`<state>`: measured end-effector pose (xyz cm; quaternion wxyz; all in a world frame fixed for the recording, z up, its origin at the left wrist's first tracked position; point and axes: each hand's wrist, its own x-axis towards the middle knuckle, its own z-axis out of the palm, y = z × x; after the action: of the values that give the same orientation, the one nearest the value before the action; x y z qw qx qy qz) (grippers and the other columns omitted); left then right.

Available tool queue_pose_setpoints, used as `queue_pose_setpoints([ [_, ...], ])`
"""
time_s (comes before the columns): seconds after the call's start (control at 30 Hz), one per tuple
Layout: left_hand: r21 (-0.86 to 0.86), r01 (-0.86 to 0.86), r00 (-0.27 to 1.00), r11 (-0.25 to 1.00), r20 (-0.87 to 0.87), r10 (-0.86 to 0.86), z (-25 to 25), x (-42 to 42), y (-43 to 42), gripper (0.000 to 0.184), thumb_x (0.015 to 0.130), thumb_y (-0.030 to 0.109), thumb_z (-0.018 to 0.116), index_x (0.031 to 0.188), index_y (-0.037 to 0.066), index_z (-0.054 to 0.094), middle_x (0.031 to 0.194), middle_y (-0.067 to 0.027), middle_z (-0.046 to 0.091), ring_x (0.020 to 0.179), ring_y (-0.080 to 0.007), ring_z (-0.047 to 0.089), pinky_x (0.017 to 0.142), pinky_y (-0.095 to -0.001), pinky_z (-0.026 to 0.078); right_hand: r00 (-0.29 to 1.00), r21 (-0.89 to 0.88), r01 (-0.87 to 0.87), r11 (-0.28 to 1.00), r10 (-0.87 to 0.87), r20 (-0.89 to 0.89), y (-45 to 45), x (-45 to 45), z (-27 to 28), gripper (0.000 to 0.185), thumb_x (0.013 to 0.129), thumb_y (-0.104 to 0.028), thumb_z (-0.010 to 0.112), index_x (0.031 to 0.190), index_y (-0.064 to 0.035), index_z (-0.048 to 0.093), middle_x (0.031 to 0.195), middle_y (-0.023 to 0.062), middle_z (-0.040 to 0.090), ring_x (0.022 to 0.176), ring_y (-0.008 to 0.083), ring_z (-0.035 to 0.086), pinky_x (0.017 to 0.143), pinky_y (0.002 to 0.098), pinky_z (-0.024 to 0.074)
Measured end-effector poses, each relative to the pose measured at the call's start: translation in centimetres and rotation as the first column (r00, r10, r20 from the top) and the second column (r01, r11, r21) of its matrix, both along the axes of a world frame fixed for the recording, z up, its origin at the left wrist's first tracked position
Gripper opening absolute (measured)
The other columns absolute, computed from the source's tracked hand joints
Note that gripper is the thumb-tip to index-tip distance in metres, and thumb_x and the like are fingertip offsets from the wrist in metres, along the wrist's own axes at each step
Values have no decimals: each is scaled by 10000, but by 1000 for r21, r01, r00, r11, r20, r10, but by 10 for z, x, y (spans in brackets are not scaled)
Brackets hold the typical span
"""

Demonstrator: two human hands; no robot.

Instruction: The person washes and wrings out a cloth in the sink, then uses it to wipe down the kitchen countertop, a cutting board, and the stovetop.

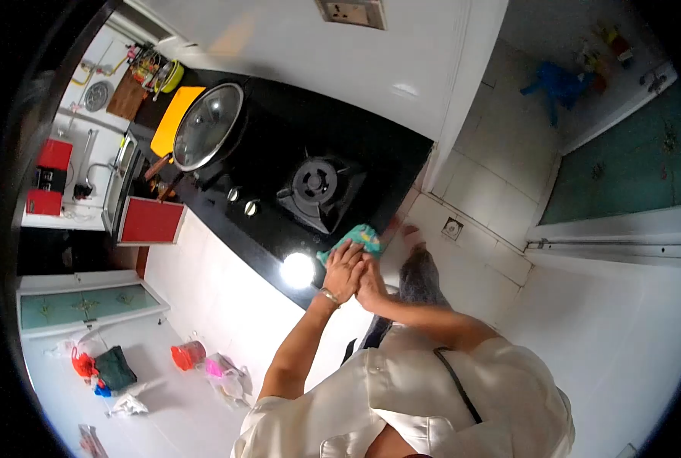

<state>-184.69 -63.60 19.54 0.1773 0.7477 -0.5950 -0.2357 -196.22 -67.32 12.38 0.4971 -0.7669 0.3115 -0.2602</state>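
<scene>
A green patterned cloth (365, 238) is bunched at the front edge of the black cooktop (279, 122), near its right corner. Over the cloth's near side is my left hand (343, 269), a bangle at its wrist and its fingers closed on the fabric. Close against it, my right hand (372, 284) grips the cloth too; its fingertips are partly hidden. Just beyond the hands stands the gas burner (314, 183). Two control knobs (250, 208) are to its left.
A wok with a glass lid (209, 126) sits on the left of the cooktop, beside a yellow board (174, 126). Farther left are the sink (119, 179) and a red appliance (54, 154). A red bin (188, 355) and bags are at the lower left. A floor drain (452, 227) lies right.
</scene>
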Motion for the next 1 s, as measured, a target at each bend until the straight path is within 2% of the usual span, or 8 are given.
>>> queue_pose_setpoints([
  [0.07, 15, -91, 996, 996, -23, 92, 3, -8, 37, 456, 1052, 290, 350, 1318, 20, 603, 1495, -117, 503, 1464, -360, 323, 1175, -537, 214, 994, -24, -112, 993, 112, -7, 25, -8, 15, 415, 957, -179, 585, 1313, -14, 449, 1230, 237, 500, 1165, 394, 529, 936, 454, 473],
  [0.1, 30, -166, 986, 986, -23, 166, 7, -14, 55, 466, 1055, 306, 343, 1309, 21, 609, 1481, -117, 516, 1453, -362, 332, 1173, -525, 224, 993, 436, -118, 892, 105, 54, 64, 6, -48, 386, 1005, -229, 525, 1322, -17, 463, 1181, 210, 521, 1154, 363, 553, 925, 436, 484],
  [0.13, 46, -242, 970, 969, -21, 243, 9, -22, 74, 476, 1057, 322, 336, 1301, 23, 615, 1467, -116, 529, 1442, -365, 341, 1171, -512, 234, 897, 179, -337, 924, 374, -238, 59, -8, -4, 405, 1061, -299, 424, 1350, -18, 463, 1196, 208, 547, 1164, 328, 572, 963, 406, 475],
  [0.23, -56, -539, 841, 840, -96, 533, -5, -44, 134, 541, 1068, 382, 280, 1216, 23, 657, 1351, -140, 593, 1341, -368, 425, 1153, -460, 281, 977, 942, -214, 258, 54, 207, 154, 22, -66, 444, 1046, -283, 391, 1389, -5, 439, 1352, 248, 513, 1274, 343, 524, 1067, 414, 414],
  [0.3, -127, -795, 606, 593, -169, 777, -25, -65, 173, 474, 1069, 330, 324, 1149, 3, 658, 1248, -193, 606, 1228, -331, 503, 1096, -454, 360, 697, 368, -644, 671, 713, -80, 139, 4, -26, 429, 990, -161, 498, 1391, -11, 463, 1392, 194, 454, 1300, 351, 484, 1069, 422, 431],
  [0.37, -66, -973, 230, 221, -381, 896, -58, -81, 198, 366, 1039, 265, 407, 1134, 20, 662, 1198, -170, 632, 1174, -279, 560, 1034, -424, 442, 436, -46, -891, 451, 826, -357, 116, -4, 15, 517, 903, -115, 620, 1390, 10, 495, 1453, 219, 408, 1355, 415, 419, 1107, 488, 397],
  [0.47, 477, -865, -502, -157, -834, 228, -119, -96, 211, 293, 1002, 270, 508, 1047, 36, 679, 1163, -144, 642, 1123, -272, 601, 1000, -416, 484, 363, -436, -885, 162, 826, -431, 77, -13, 25, 393, 849, -116, 636, 1222, 4, 668, 1394, 193, 497, 1324, 366, 462, 1017, 473, 443],
  [1.0, 757, -653, -737, 17, -631, -243, -150, -82, -147, 376, 971, 400, 411, 964, 100, 638, 976, -81, 689, 990, -283, 636, 960, -427, 491, 624, -761, -566, 317, 768, -144, -239, -2, 24, 108, 793, -107, 674, 868, -29, 667, 1114, 176, 618, 1072, 327, 581, 893, 453, 473],
])
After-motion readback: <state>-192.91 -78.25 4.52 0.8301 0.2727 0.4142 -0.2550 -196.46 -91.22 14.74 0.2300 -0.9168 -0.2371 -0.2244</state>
